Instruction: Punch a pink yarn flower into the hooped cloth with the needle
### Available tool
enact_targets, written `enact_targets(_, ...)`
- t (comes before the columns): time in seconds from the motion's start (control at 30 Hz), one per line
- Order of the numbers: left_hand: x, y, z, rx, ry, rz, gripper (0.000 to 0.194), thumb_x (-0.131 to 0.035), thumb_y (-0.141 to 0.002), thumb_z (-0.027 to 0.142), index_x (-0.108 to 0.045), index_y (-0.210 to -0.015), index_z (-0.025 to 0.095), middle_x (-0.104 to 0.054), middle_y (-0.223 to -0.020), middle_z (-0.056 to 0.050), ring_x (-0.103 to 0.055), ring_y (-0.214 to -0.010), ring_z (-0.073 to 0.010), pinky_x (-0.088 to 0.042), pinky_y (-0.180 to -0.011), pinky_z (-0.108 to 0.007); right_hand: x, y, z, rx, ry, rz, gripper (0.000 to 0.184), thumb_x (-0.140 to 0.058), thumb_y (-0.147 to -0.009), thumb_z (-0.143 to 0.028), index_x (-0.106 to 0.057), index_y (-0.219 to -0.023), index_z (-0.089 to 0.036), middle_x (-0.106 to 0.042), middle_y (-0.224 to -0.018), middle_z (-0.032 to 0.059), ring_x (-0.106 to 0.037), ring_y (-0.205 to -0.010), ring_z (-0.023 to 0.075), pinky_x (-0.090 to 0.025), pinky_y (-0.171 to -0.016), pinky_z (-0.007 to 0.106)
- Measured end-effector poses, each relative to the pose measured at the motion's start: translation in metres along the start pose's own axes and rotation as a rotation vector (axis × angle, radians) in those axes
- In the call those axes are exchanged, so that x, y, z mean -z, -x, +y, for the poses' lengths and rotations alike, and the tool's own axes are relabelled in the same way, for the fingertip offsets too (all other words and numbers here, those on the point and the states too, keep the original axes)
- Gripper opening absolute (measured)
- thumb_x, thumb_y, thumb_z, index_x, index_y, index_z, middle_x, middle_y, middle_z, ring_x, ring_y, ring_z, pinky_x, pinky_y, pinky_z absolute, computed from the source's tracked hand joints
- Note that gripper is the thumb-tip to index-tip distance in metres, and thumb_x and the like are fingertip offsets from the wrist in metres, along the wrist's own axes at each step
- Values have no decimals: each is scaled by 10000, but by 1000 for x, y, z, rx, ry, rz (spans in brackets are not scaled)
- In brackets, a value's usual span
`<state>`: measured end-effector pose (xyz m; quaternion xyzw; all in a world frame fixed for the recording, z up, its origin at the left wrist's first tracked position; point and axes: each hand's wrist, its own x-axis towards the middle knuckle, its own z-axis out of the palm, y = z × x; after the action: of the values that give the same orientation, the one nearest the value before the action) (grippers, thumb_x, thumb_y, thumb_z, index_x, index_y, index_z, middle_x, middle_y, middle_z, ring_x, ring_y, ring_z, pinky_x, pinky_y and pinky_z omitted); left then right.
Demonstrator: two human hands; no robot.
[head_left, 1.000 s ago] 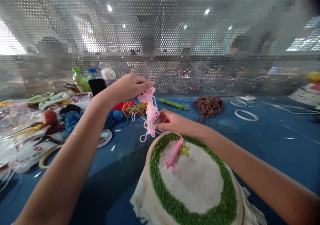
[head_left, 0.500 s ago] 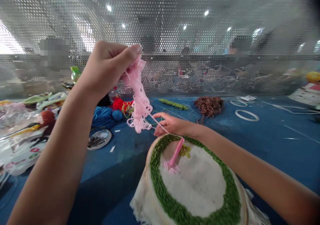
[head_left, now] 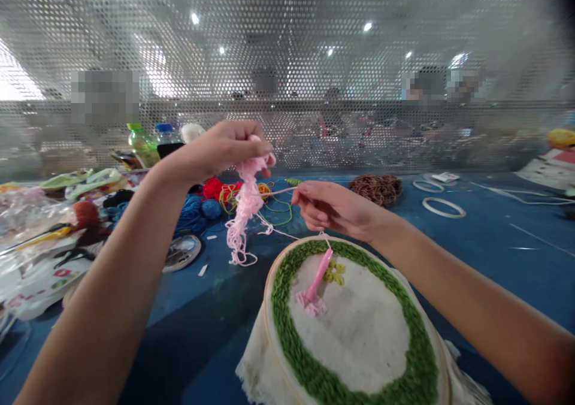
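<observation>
**Pink yarn hangs between our two hands**

We hold one pink yarn bundle [head_left: 248,198] over the tabletop [head_left: 503,285], left of the embroidery hoop [head_left: 266,309]. It is pale, soft and tangled: bunched at the top, thinner through the middle, fraying into loose loops at the bottom. We cannot tell whether its lowest loops touch the blue surface.

Our left hand [head_left: 238,144] grips the top of the bundle, thumb pressed against bent fingers. Our right hand [head_left: 332,207] pinches a single strand [head_left: 281,192] drawn sideways from the bundle, thumb and forefinger together, the other fingers curled above the hoop's upper rim.

We count one hoop, on the side nearest us, its cloth fringed and ringed by one thick green border [head_left: 281,315]. Inside are one yellow flower [head_left: 335,272], one pink stitched patch [head_left: 311,304] and one pink tube-shaped tool [head_left: 320,275], leaning, its lower end at the patch and yarn at its upper end.

Along the tabletop's far edge, we see one brown yarn heap [head_left: 376,189] and, toward the far right corner, two pale rings [head_left: 444,215]. Toward the far left corner stand two bottles [head_left: 144,144], one green-capped, one blue-capped.
</observation>
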<state>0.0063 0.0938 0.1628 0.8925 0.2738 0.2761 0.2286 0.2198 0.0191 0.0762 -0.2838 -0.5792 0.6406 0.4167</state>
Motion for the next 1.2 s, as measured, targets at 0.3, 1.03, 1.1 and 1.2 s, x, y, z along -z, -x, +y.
enact_targets(0.3, -1, -15, -55, 171, -141, 201, 267, -597, -823, 355, -439, -671, 201, -381, -548, 51, -339, -478, -86, -261, -463, -232, 29, 4, -11, 118, -197, -28, 262, -434, -823, -234, -524, -583, -183, -176, -383, -88, -108, -364, 83, -178, -357, 206)
enact_targets(1.03, -19, -4, 20, 34, -51, 140, 329, -519, -903, 462, -455, -718, 197, -349, -567, 55, -295, -465, -66, -235, -445, -235, 1, 3, 7, -226, -68, -360, 396, -487, -904, -457, -582, -1130, -145, -671, -800, 44, -623, -722, 152, -468, -740, 294)
enact_targets(1.1, -24, -6, 17, -11, -170, 73, 274, -541, -884, 421, -506, -740, 191, -421, -586, 36, -358, -508, -90, -273, -493, -258, -6, 4, 6, -136, -91, -294, 308, -513, -910, -407, -604, -1047, -147, -534, -579, -40, -470, -499, 91, -394, -538, 215)
enact_targets(1.2, -26, -9, 5, -34, -391, -32, 215, -520, -868, 387, -598, -870, 187, -594, -778, -41, -521, -709, -176, -358, -634, -306, -9, 6, -1, -37, -37, -135, 209, -472, -956, -312, -605, -908, -158, -277, -447, -112, -165, -389, 59, -196, -403, 182)
